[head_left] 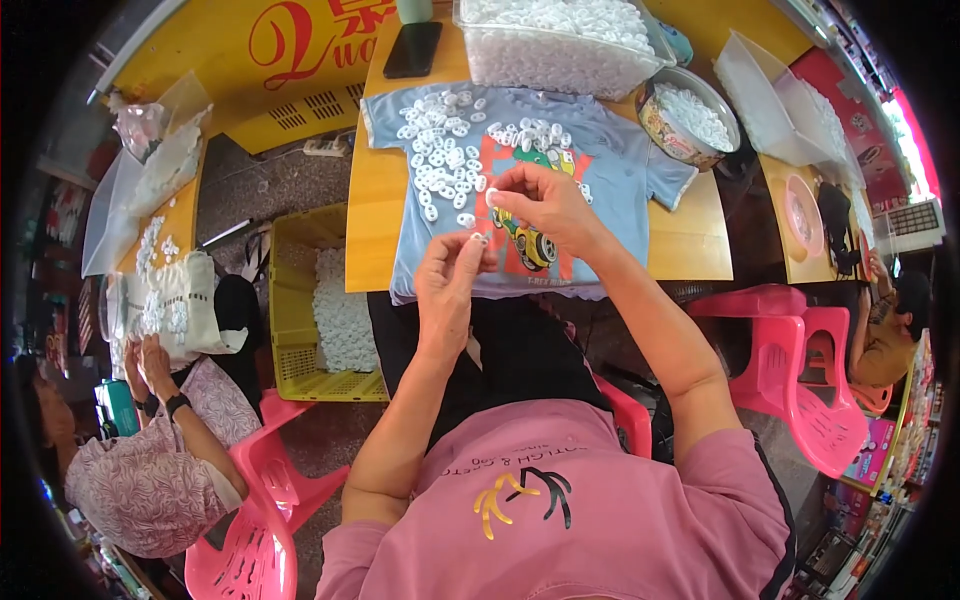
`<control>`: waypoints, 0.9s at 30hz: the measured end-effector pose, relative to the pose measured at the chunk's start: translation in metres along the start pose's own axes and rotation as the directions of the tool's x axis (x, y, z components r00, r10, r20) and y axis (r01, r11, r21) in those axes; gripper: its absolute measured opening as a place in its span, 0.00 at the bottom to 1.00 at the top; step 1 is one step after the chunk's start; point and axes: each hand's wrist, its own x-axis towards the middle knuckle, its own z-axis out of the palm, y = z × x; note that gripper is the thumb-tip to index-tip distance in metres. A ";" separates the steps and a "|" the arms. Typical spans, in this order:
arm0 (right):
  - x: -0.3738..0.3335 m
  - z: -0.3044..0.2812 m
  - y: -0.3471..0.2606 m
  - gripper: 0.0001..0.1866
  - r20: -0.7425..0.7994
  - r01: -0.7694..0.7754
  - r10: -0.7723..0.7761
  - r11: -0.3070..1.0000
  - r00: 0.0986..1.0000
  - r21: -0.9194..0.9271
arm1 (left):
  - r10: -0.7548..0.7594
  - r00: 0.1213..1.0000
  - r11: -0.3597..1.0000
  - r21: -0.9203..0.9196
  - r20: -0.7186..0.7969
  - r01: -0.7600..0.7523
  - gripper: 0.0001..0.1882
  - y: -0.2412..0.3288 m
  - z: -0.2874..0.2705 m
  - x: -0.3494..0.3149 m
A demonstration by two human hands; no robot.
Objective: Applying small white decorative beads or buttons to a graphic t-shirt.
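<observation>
A grey-blue T-shirt [620, 200] with a cartoon print lies spread over the wooden table [690, 240]. Over its near middle, my left hand [445, 290] pinches a small white oval plastic piece [479, 238] between thumb and fingertips. Just above and to the right, my right hand [548, 208] grips another small white piece [491, 197] in its fingertips; the two hands are slightly apart. A loose spread of similar white oval pieces [440, 165], with dark holes or spots, covers the shirt's left part. Beyond my right hand sits a smaller heap [528, 134].
A clear bin [560, 65] of white pieces stands at the table's back, beside a round tin [690, 118] and a phone [412, 50]. A yellow crate [290, 360] stands at left. Pink chairs [775, 360] flank me; a co-worker's hands [150, 365] handle white pieces at far left.
</observation>
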 end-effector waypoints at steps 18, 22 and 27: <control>-0.046 0.002 -0.033 0.13 -0.097 0.007 0.026 0.947 0.995 0.322 | 0.346 0.931 0.922 0.144 0.114 -0.360 0.05 0.030 0.038 -0.008; -0.055 0.002 -0.040 0.15 -0.099 0.043 -0.010 0.938 0.995 0.344 | 0.184 0.981 0.983 -0.005 0.061 -0.184 0.07 0.040 0.044 -0.010; -0.063 0.001 -0.049 0.15 -0.070 0.060 -0.035 0.915 0.997 0.398 | 0.083 0.996 0.993 -0.083 0.045 -0.079 0.08 0.041 0.047 -0.011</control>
